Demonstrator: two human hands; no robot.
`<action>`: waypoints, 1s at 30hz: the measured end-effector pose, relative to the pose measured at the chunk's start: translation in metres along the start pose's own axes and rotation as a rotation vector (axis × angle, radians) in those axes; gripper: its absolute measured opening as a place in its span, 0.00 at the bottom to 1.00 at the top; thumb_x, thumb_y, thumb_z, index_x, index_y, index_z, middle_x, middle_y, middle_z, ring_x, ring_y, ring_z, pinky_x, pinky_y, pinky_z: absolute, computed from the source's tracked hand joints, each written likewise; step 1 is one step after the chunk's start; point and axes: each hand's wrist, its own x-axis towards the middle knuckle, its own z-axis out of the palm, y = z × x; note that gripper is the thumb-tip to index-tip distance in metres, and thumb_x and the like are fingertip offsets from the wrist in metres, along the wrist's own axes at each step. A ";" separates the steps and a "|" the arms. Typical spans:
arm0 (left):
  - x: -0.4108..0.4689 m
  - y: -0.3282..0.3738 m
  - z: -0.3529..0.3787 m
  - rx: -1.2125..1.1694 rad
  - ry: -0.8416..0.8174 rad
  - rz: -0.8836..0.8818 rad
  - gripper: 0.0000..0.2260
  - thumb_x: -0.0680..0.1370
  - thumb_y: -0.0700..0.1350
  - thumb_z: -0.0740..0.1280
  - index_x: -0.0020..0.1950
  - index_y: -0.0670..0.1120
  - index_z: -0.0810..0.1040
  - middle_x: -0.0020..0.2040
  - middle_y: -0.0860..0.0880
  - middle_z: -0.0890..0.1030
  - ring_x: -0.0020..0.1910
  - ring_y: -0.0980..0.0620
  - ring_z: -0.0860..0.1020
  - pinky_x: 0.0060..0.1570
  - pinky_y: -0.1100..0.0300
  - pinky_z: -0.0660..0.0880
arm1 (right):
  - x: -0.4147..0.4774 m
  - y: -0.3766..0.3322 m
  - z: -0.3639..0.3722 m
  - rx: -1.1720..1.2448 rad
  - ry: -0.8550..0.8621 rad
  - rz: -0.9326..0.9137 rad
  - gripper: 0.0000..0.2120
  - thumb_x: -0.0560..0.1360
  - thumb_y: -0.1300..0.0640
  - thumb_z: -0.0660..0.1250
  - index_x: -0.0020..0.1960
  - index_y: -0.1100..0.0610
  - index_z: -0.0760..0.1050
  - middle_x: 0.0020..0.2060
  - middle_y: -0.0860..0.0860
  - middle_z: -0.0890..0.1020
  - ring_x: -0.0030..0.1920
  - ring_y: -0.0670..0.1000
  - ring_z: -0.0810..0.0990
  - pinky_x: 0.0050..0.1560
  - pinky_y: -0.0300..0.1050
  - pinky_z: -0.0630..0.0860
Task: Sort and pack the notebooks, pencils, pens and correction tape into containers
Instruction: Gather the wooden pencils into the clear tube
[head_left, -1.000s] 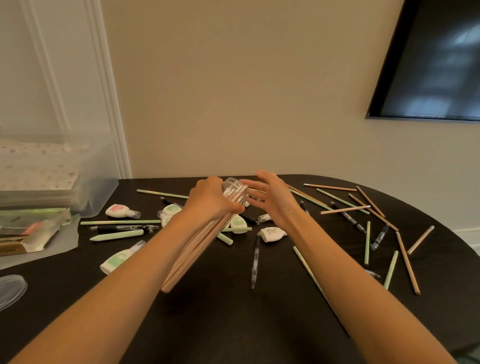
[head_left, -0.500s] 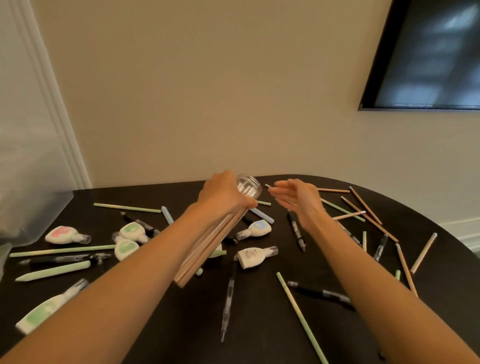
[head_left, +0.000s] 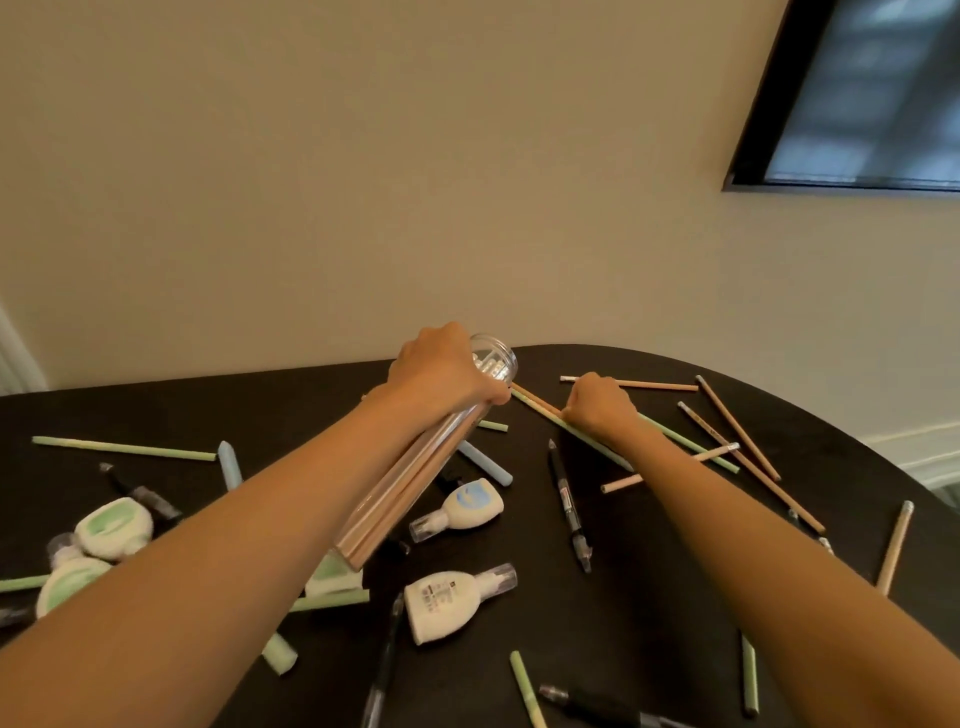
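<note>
My left hand grips a clear tube-shaped container near its open mouth and holds it tilted above the black table. Several wooden pencils lie inside it. My right hand is down on the table at the far side, its fingers curled on a wooden pencil and a green pencil that lie side by side. More wooden pencils fan out to the right. Black pens and white correction tapes lie scattered in front.
Green and blue pencils and further correction tapes lie on the left of the table. The table's curved edge runs down the right side. A dark screen hangs on the beige wall behind.
The camera has swung right and closer, so the bins at the left are out of view. My right hand has dropped from open in the air onto the pencils and curled its fingers.
</note>
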 end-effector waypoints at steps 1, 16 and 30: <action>0.009 0.004 0.003 0.001 0.000 0.006 0.26 0.68 0.55 0.73 0.60 0.43 0.73 0.54 0.45 0.77 0.52 0.47 0.76 0.44 0.58 0.70 | 0.009 0.001 0.001 0.020 -0.004 0.002 0.11 0.75 0.57 0.67 0.53 0.64 0.76 0.33 0.52 0.74 0.38 0.50 0.76 0.39 0.43 0.73; 0.064 0.039 0.020 0.059 0.013 0.074 0.27 0.68 0.55 0.73 0.61 0.43 0.71 0.56 0.44 0.76 0.55 0.45 0.74 0.43 0.57 0.69 | 0.059 0.042 -0.030 -0.371 0.139 -0.121 0.13 0.78 0.62 0.60 0.62 0.62 0.70 0.60 0.59 0.70 0.59 0.58 0.73 0.57 0.49 0.71; 0.060 0.038 0.029 0.039 -0.016 0.070 0.25 0.68 0.54 0.73 0.60 0.43 0.72 0.52 0.45 0.77 0.51 0.47 0.76 0.45 0.57 0.72 | 0.057 0.032 -0.018 -0.545 0.184 -0.442 0.14 0.78 0.62 0.60 0.63 0.58 0.66 0.56 0.57 0.75 0.56 0.55 0.73 0.54 0.47 0.70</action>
